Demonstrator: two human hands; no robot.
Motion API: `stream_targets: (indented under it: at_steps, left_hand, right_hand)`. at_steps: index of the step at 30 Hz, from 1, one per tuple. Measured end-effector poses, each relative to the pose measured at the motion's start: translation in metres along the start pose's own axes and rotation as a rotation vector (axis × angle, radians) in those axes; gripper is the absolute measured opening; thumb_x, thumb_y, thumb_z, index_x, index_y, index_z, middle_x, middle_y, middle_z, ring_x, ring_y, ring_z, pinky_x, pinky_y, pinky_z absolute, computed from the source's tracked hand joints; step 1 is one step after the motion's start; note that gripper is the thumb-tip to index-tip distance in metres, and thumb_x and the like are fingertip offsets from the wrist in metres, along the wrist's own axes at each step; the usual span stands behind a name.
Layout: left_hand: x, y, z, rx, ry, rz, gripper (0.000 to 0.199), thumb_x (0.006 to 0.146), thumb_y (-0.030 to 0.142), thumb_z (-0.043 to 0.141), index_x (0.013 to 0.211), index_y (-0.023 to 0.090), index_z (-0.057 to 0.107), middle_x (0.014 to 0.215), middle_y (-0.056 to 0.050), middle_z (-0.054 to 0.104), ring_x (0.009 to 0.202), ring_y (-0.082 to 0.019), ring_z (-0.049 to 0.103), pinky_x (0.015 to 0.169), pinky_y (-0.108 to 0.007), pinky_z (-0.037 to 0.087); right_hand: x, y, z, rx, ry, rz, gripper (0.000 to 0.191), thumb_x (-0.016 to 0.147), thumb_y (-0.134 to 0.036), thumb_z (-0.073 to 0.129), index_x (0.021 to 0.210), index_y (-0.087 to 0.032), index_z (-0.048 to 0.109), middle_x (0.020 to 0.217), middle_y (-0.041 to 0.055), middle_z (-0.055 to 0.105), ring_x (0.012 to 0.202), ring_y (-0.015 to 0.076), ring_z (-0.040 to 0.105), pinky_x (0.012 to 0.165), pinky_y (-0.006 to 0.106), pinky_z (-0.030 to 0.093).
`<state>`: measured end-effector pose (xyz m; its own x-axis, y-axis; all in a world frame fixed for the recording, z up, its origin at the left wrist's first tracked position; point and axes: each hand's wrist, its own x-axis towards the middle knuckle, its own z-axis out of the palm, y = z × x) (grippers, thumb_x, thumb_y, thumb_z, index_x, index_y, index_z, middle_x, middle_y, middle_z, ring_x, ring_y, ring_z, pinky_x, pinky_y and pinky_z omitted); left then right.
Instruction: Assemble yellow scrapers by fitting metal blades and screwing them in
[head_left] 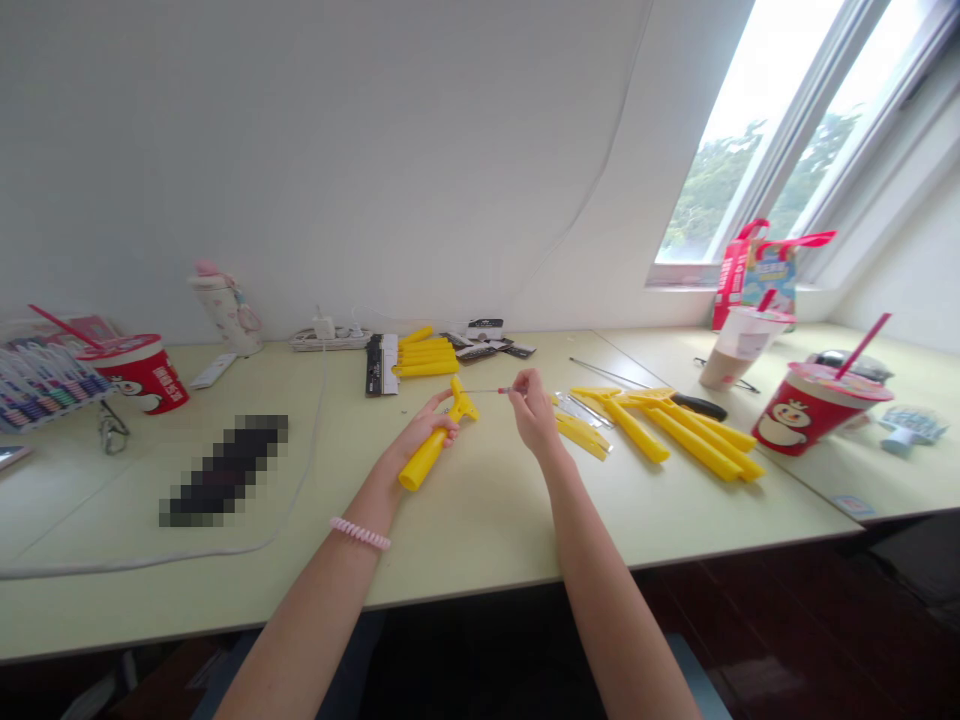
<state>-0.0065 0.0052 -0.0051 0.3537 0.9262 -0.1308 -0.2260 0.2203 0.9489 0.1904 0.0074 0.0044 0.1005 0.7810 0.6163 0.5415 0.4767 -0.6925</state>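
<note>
A yellow tool with a thick round handle (423, 460) and a forked head is in my left hand (425, 428), whose fingers wrap round its neck. My right hand (531, 405) is closed on a thin screwdriver (495, 390) with a reddish part near the fingers. Its shaft points left at the yellow head; whether the tip touches is too small to tell. Just right of my right hand lie flat yellow pieces (585, 436) and thin metal blades. Several yellow handles (694, 440) lie farther right, by a black-handled tool (699, 406).
Yellow handles (427, 358) and black-and-white packages (382, 365) lie near the wall, beside a power strip (330, 338). Red cups stand left (150, 375) and right (814, 410), with a clear cup (739, 350). A white cable (247, 548) crosses the table's left side.
</note>
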Motion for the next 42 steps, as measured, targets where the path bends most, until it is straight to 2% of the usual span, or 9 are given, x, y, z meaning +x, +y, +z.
stream_targets:
  at_steps: [5, 10, 17, 19, 22, 25, 31, 37, 42]
  left_hand:
    - [0.001, -0.002, -0.001, 0.015, -0.020, -0.003, 0.085, 0.064, 0.006, 0.056, 0.141, 0.021, 0.024, 0.059, 0.003, 0.050, 0.048, -0.007, 0.047, 0.044, -0.016, 0.033]
    - [0.003, -0.002, 0.000, 0.014, -0.007, -0.003, 0.087, 0.062, 0.005, 0.057, 0.141, 0.020, 0.024, 0.057, 0.004, 0.049, 0.047, -0.007, 0.047, 0.043, -0.015, 0.033]
    - [0.001, -0.001, 0.000, -0.012, -0.017, -0.009, 0.085, 0.064, 0.005, 0.055, 0.141, 0.021, 0.024, 0.059, 0.003, 0.050, 0.047, -0.007, 0.046, 0.043, -0.015, 0.033]
    - [0.002, -0.002, -0.001, -0.012, -0.025, -0.014, 0.085, 0.064, 0.005, 0.055, 0.141, 0.022, 0.024, 0.060, 0.002, 0.050, 0.047, -0.007, 0.046, 0.044, -0.015, 0.033]
    - [0.003, -0.002, -0.002, -0.023, -0.026, -0.015, 0.085, 0.064, 0.005, 0.056, 0.141, 0.021, 0.024, 0.060, 0.003, 0.050, 0.047, -0.007, 0.047, 0.043, -0.015, 0.033]
    - [0.003, -0.001, 0.000, -0.035, -0.023, -0.011, 0.085, 0.064, 0.006, 0.056, 0.141, 0.021, 0.024, 0.058, 0.004, 0.048, 0.046, -0.006, 0.046, 0.043, -0.015, 0.032]
    - [0.000, 0.001, 0.003, -0.019, -0.001, -0.017, 0.084, 0.063, 0.005, 0.056, 0.141, 0.019, 0.025, 0.059, 0.003, 0.048, 0.047, -0.007, 0.047, 0.043, -0.015, 0.033]
    - [0.003, 0.000, 0.002, -0.017, 0.007, -0.010, 0.083, 0.066, 0.004, 0.052, 0.141, 0.020, 0.022, 0.058, 0.004, 0.047, 0.045, -0.007, 0.045, 0.043, -0.015, 0.033]
    - [0.003, 0.001, 0.002, -0.005, 0.005, -0.014, 0.082, 0.066, 0.004, 0.052, 0.141, 0.020, 0.023, 0.057, 0.004, 0.047, 0.045, -0.007, 0.045, 0.043, -0.015, 0.033]
  right_hand:
    - [-0.001, -0.006, -0.001, 0.052, 0.028, -0.010, 0.017, 0.084, -0.038, 0.043, 0.080, -0.022, 0.044, 0.063, -0.0022, 0.056, 0.051, 0.0115, 0.046, 0.052, 0.022, 0.032]
    - [-0.002, -0.008, -0.003, -0.015, 0.012, 0.026, 0.025, 0.086, -0.043, 0.040, 0.075, -0.022, 0.045, 0.046, -0.0065, 0.043, 0.043, 0.0108, 0.037, 0.050, 0.023, 0.027]
    - [0.000, -0.004, 0.000, 0.055, 0.004, -0.021, 0.012, 0.085, -0.031, 0.038, 0.082, -0.022, 0.044, 0.075, 0.0004, 0.056, 0.067, 0.0148, 0.052, 0.061, 0.025, 0.036]
    - [0.000, -0.004, 0.000, 0.069, -0.002, -0.046, 0.010, 0.085, -0.029, 0.038, 0.082, -0.021, 0.045, 0.075, 0.0005, 0.055, 0.069, 0.0148, 0.052, 0.063, 0.025, 0.037]
    - [-0.001, -0.006, -0.002, 0.059, -0.009, -0.074, 0.013, 0.086, -0.032, 0.041, 0.082, -0.021, 0.047, 0.069, -0.0007, 0.057, 0.060, 0.0129, 0.050, 0.058, 0.023, 0.035]
    - [-0.002, -0.007, -0.002, 0.018, 0.002, -0.070, 0.018, 0.086, -0.037, 0.041, 0.081, -0.021, 0.048, 0.061, -0.0025, 0.056, 0.051, 0.0109, 0.044, 0.054, 0.022, 0.033]
    - [-0.003, -0.007, -0.002, -0.054, -0.011, -0.043, 0.024, 0.088, -0.039, 0.036, 0.081, -0.021, 0.051, 0.053, -0.0039, 0.051, 0.047, 0.0110, 0.042, 0.051, 0.022, 0.030]
    - [-0.001, 0.000, 0.002, 0.000, -0.065, -0.049, 0.021, 0.086, -0.037, 0.040, 0.098, -0.021, 0.048, 0.069, -0.0013, 0.055, 0.061, 0.0138, 0.053, 0.055, 0.022, 0.035]
    - [-0.002, 0.000, 0.002, 0.008, -0.060, -0.058, 0.018, 0.085, -0.036, 0.043, 0.091, -0.020, 0.051, 0.069, 0.0000, 0.060, 0.058, 0.0127, 0.053, 0.056, 0.022, 0.037]
